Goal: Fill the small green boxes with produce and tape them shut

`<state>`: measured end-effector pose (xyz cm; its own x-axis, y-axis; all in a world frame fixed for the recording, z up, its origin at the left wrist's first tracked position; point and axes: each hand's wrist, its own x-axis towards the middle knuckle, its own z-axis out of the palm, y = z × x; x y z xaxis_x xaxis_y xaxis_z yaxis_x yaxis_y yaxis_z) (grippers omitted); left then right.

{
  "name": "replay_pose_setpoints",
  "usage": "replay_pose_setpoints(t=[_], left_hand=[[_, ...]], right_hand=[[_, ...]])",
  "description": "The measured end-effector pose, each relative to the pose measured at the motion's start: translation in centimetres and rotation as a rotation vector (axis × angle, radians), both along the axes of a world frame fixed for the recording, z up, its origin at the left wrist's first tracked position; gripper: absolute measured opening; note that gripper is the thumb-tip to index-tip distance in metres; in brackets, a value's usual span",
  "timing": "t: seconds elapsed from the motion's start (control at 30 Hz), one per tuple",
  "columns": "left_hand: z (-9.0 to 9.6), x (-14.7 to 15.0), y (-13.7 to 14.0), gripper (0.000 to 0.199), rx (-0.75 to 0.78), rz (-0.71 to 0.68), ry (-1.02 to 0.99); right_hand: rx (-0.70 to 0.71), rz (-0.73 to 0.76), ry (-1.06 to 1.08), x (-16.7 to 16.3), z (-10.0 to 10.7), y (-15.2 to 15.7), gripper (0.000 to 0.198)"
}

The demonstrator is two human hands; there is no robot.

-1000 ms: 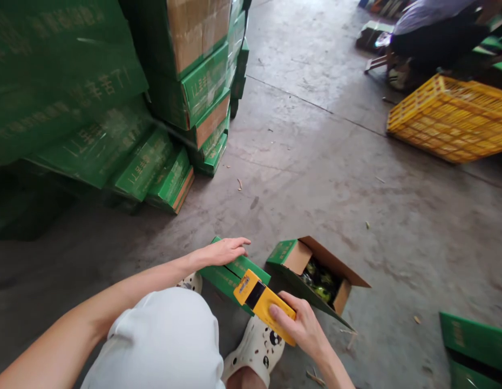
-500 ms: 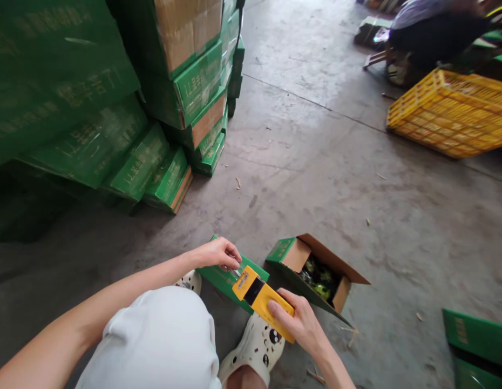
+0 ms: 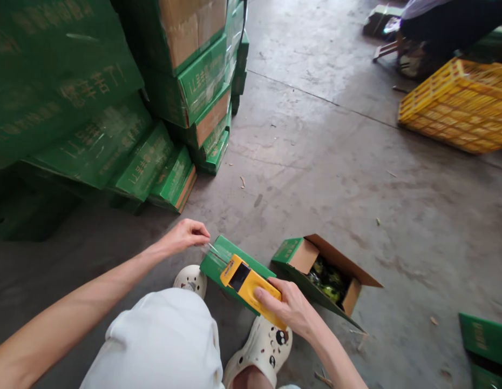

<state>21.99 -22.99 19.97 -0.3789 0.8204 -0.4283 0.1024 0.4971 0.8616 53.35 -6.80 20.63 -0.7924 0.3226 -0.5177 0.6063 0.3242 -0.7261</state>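
Observation:
My right hand (image 3: 289,302) is wrapped round a yellow tape dispenser (image 3: 255,289), which is over a closed green carton (image 3: 218,270) between my feet. My left hand (image 3: 192,233) is pinched on the end of a strip of clear tape (image 3: 218,253). That strip runs from the dispenser's front over the carton's left part. Just right of my right hand stands an open green carton (image 3: 291,251), its flaps up and dark green, plastic-wrapped things (image 3: 330,283) inside. What exactly is wrapped I cannot make out.
Tall stacks of green cartons (image 3: 202,81) rise at the left. A yellow plastic crate (image 3: 449,113) is at the upper right, near a seated person (image 3: 445,27). Another green carton (image 3: 486,340) lies at the lower right. White clogs (image 3: 261,343) are on my feet.
My left hand has moved left, away from the dispenser, and the tape strip between them is longer. The dispenser has shifted slightly left and up with my right hand.

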Motion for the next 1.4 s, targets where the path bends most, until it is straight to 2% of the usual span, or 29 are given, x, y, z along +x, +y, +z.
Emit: replay_pose_setpoints(t=[0.13,0.3,0.5,0.63,0.93,1.13,1.3,1.4], left_hand=[[0.0,-2.2,-1.6,0.02,-0.006,0.062,0.029],[-2.4,-2.6,-1.9,0.02,0.019,0.1,0.011],[-4.1,-5.6,-3.5,0.025,0.018,0.146,0.051],[-6.1,-6.4,-3.4,0.028,0.029,0.167,0.003],[-11.3,-4.7,-2.2,0.036,0.048,0.217,-0.076],[-14.6,-1.3,-1.3,0.031,0.015,0.198,-0.075],[-15.4,0.8,-0.6,0.031,-0.03,0.124,0.018],[-15.0,1.1,-0.1,0.049,-0.068,0.065,0.106]], right_hand=[[0.029,0.03,-0.007,-1.1,0.1,-0.1,0.053],[0.086,0.053,-0.07,-2.5,0.4,-0.3,0.054],[0.171,0.104,-0.129,-5.5,1.1,-1.2,0.051],[0.223,0.083,-0.171,-6.9,1.4,-1.7,0.05],[0.232,0.07,-0.199,-7.4,1.2,-1.8,0.05],[0.203,0.068,-0.208,-7.3,0.7,-1.6,0.053],[0.169,0.048,-0.195,-7.2,0.6,-1.4,0.056],[0.162,0.033,-0.181,-7.2,0.6,-1.4,0.056]])
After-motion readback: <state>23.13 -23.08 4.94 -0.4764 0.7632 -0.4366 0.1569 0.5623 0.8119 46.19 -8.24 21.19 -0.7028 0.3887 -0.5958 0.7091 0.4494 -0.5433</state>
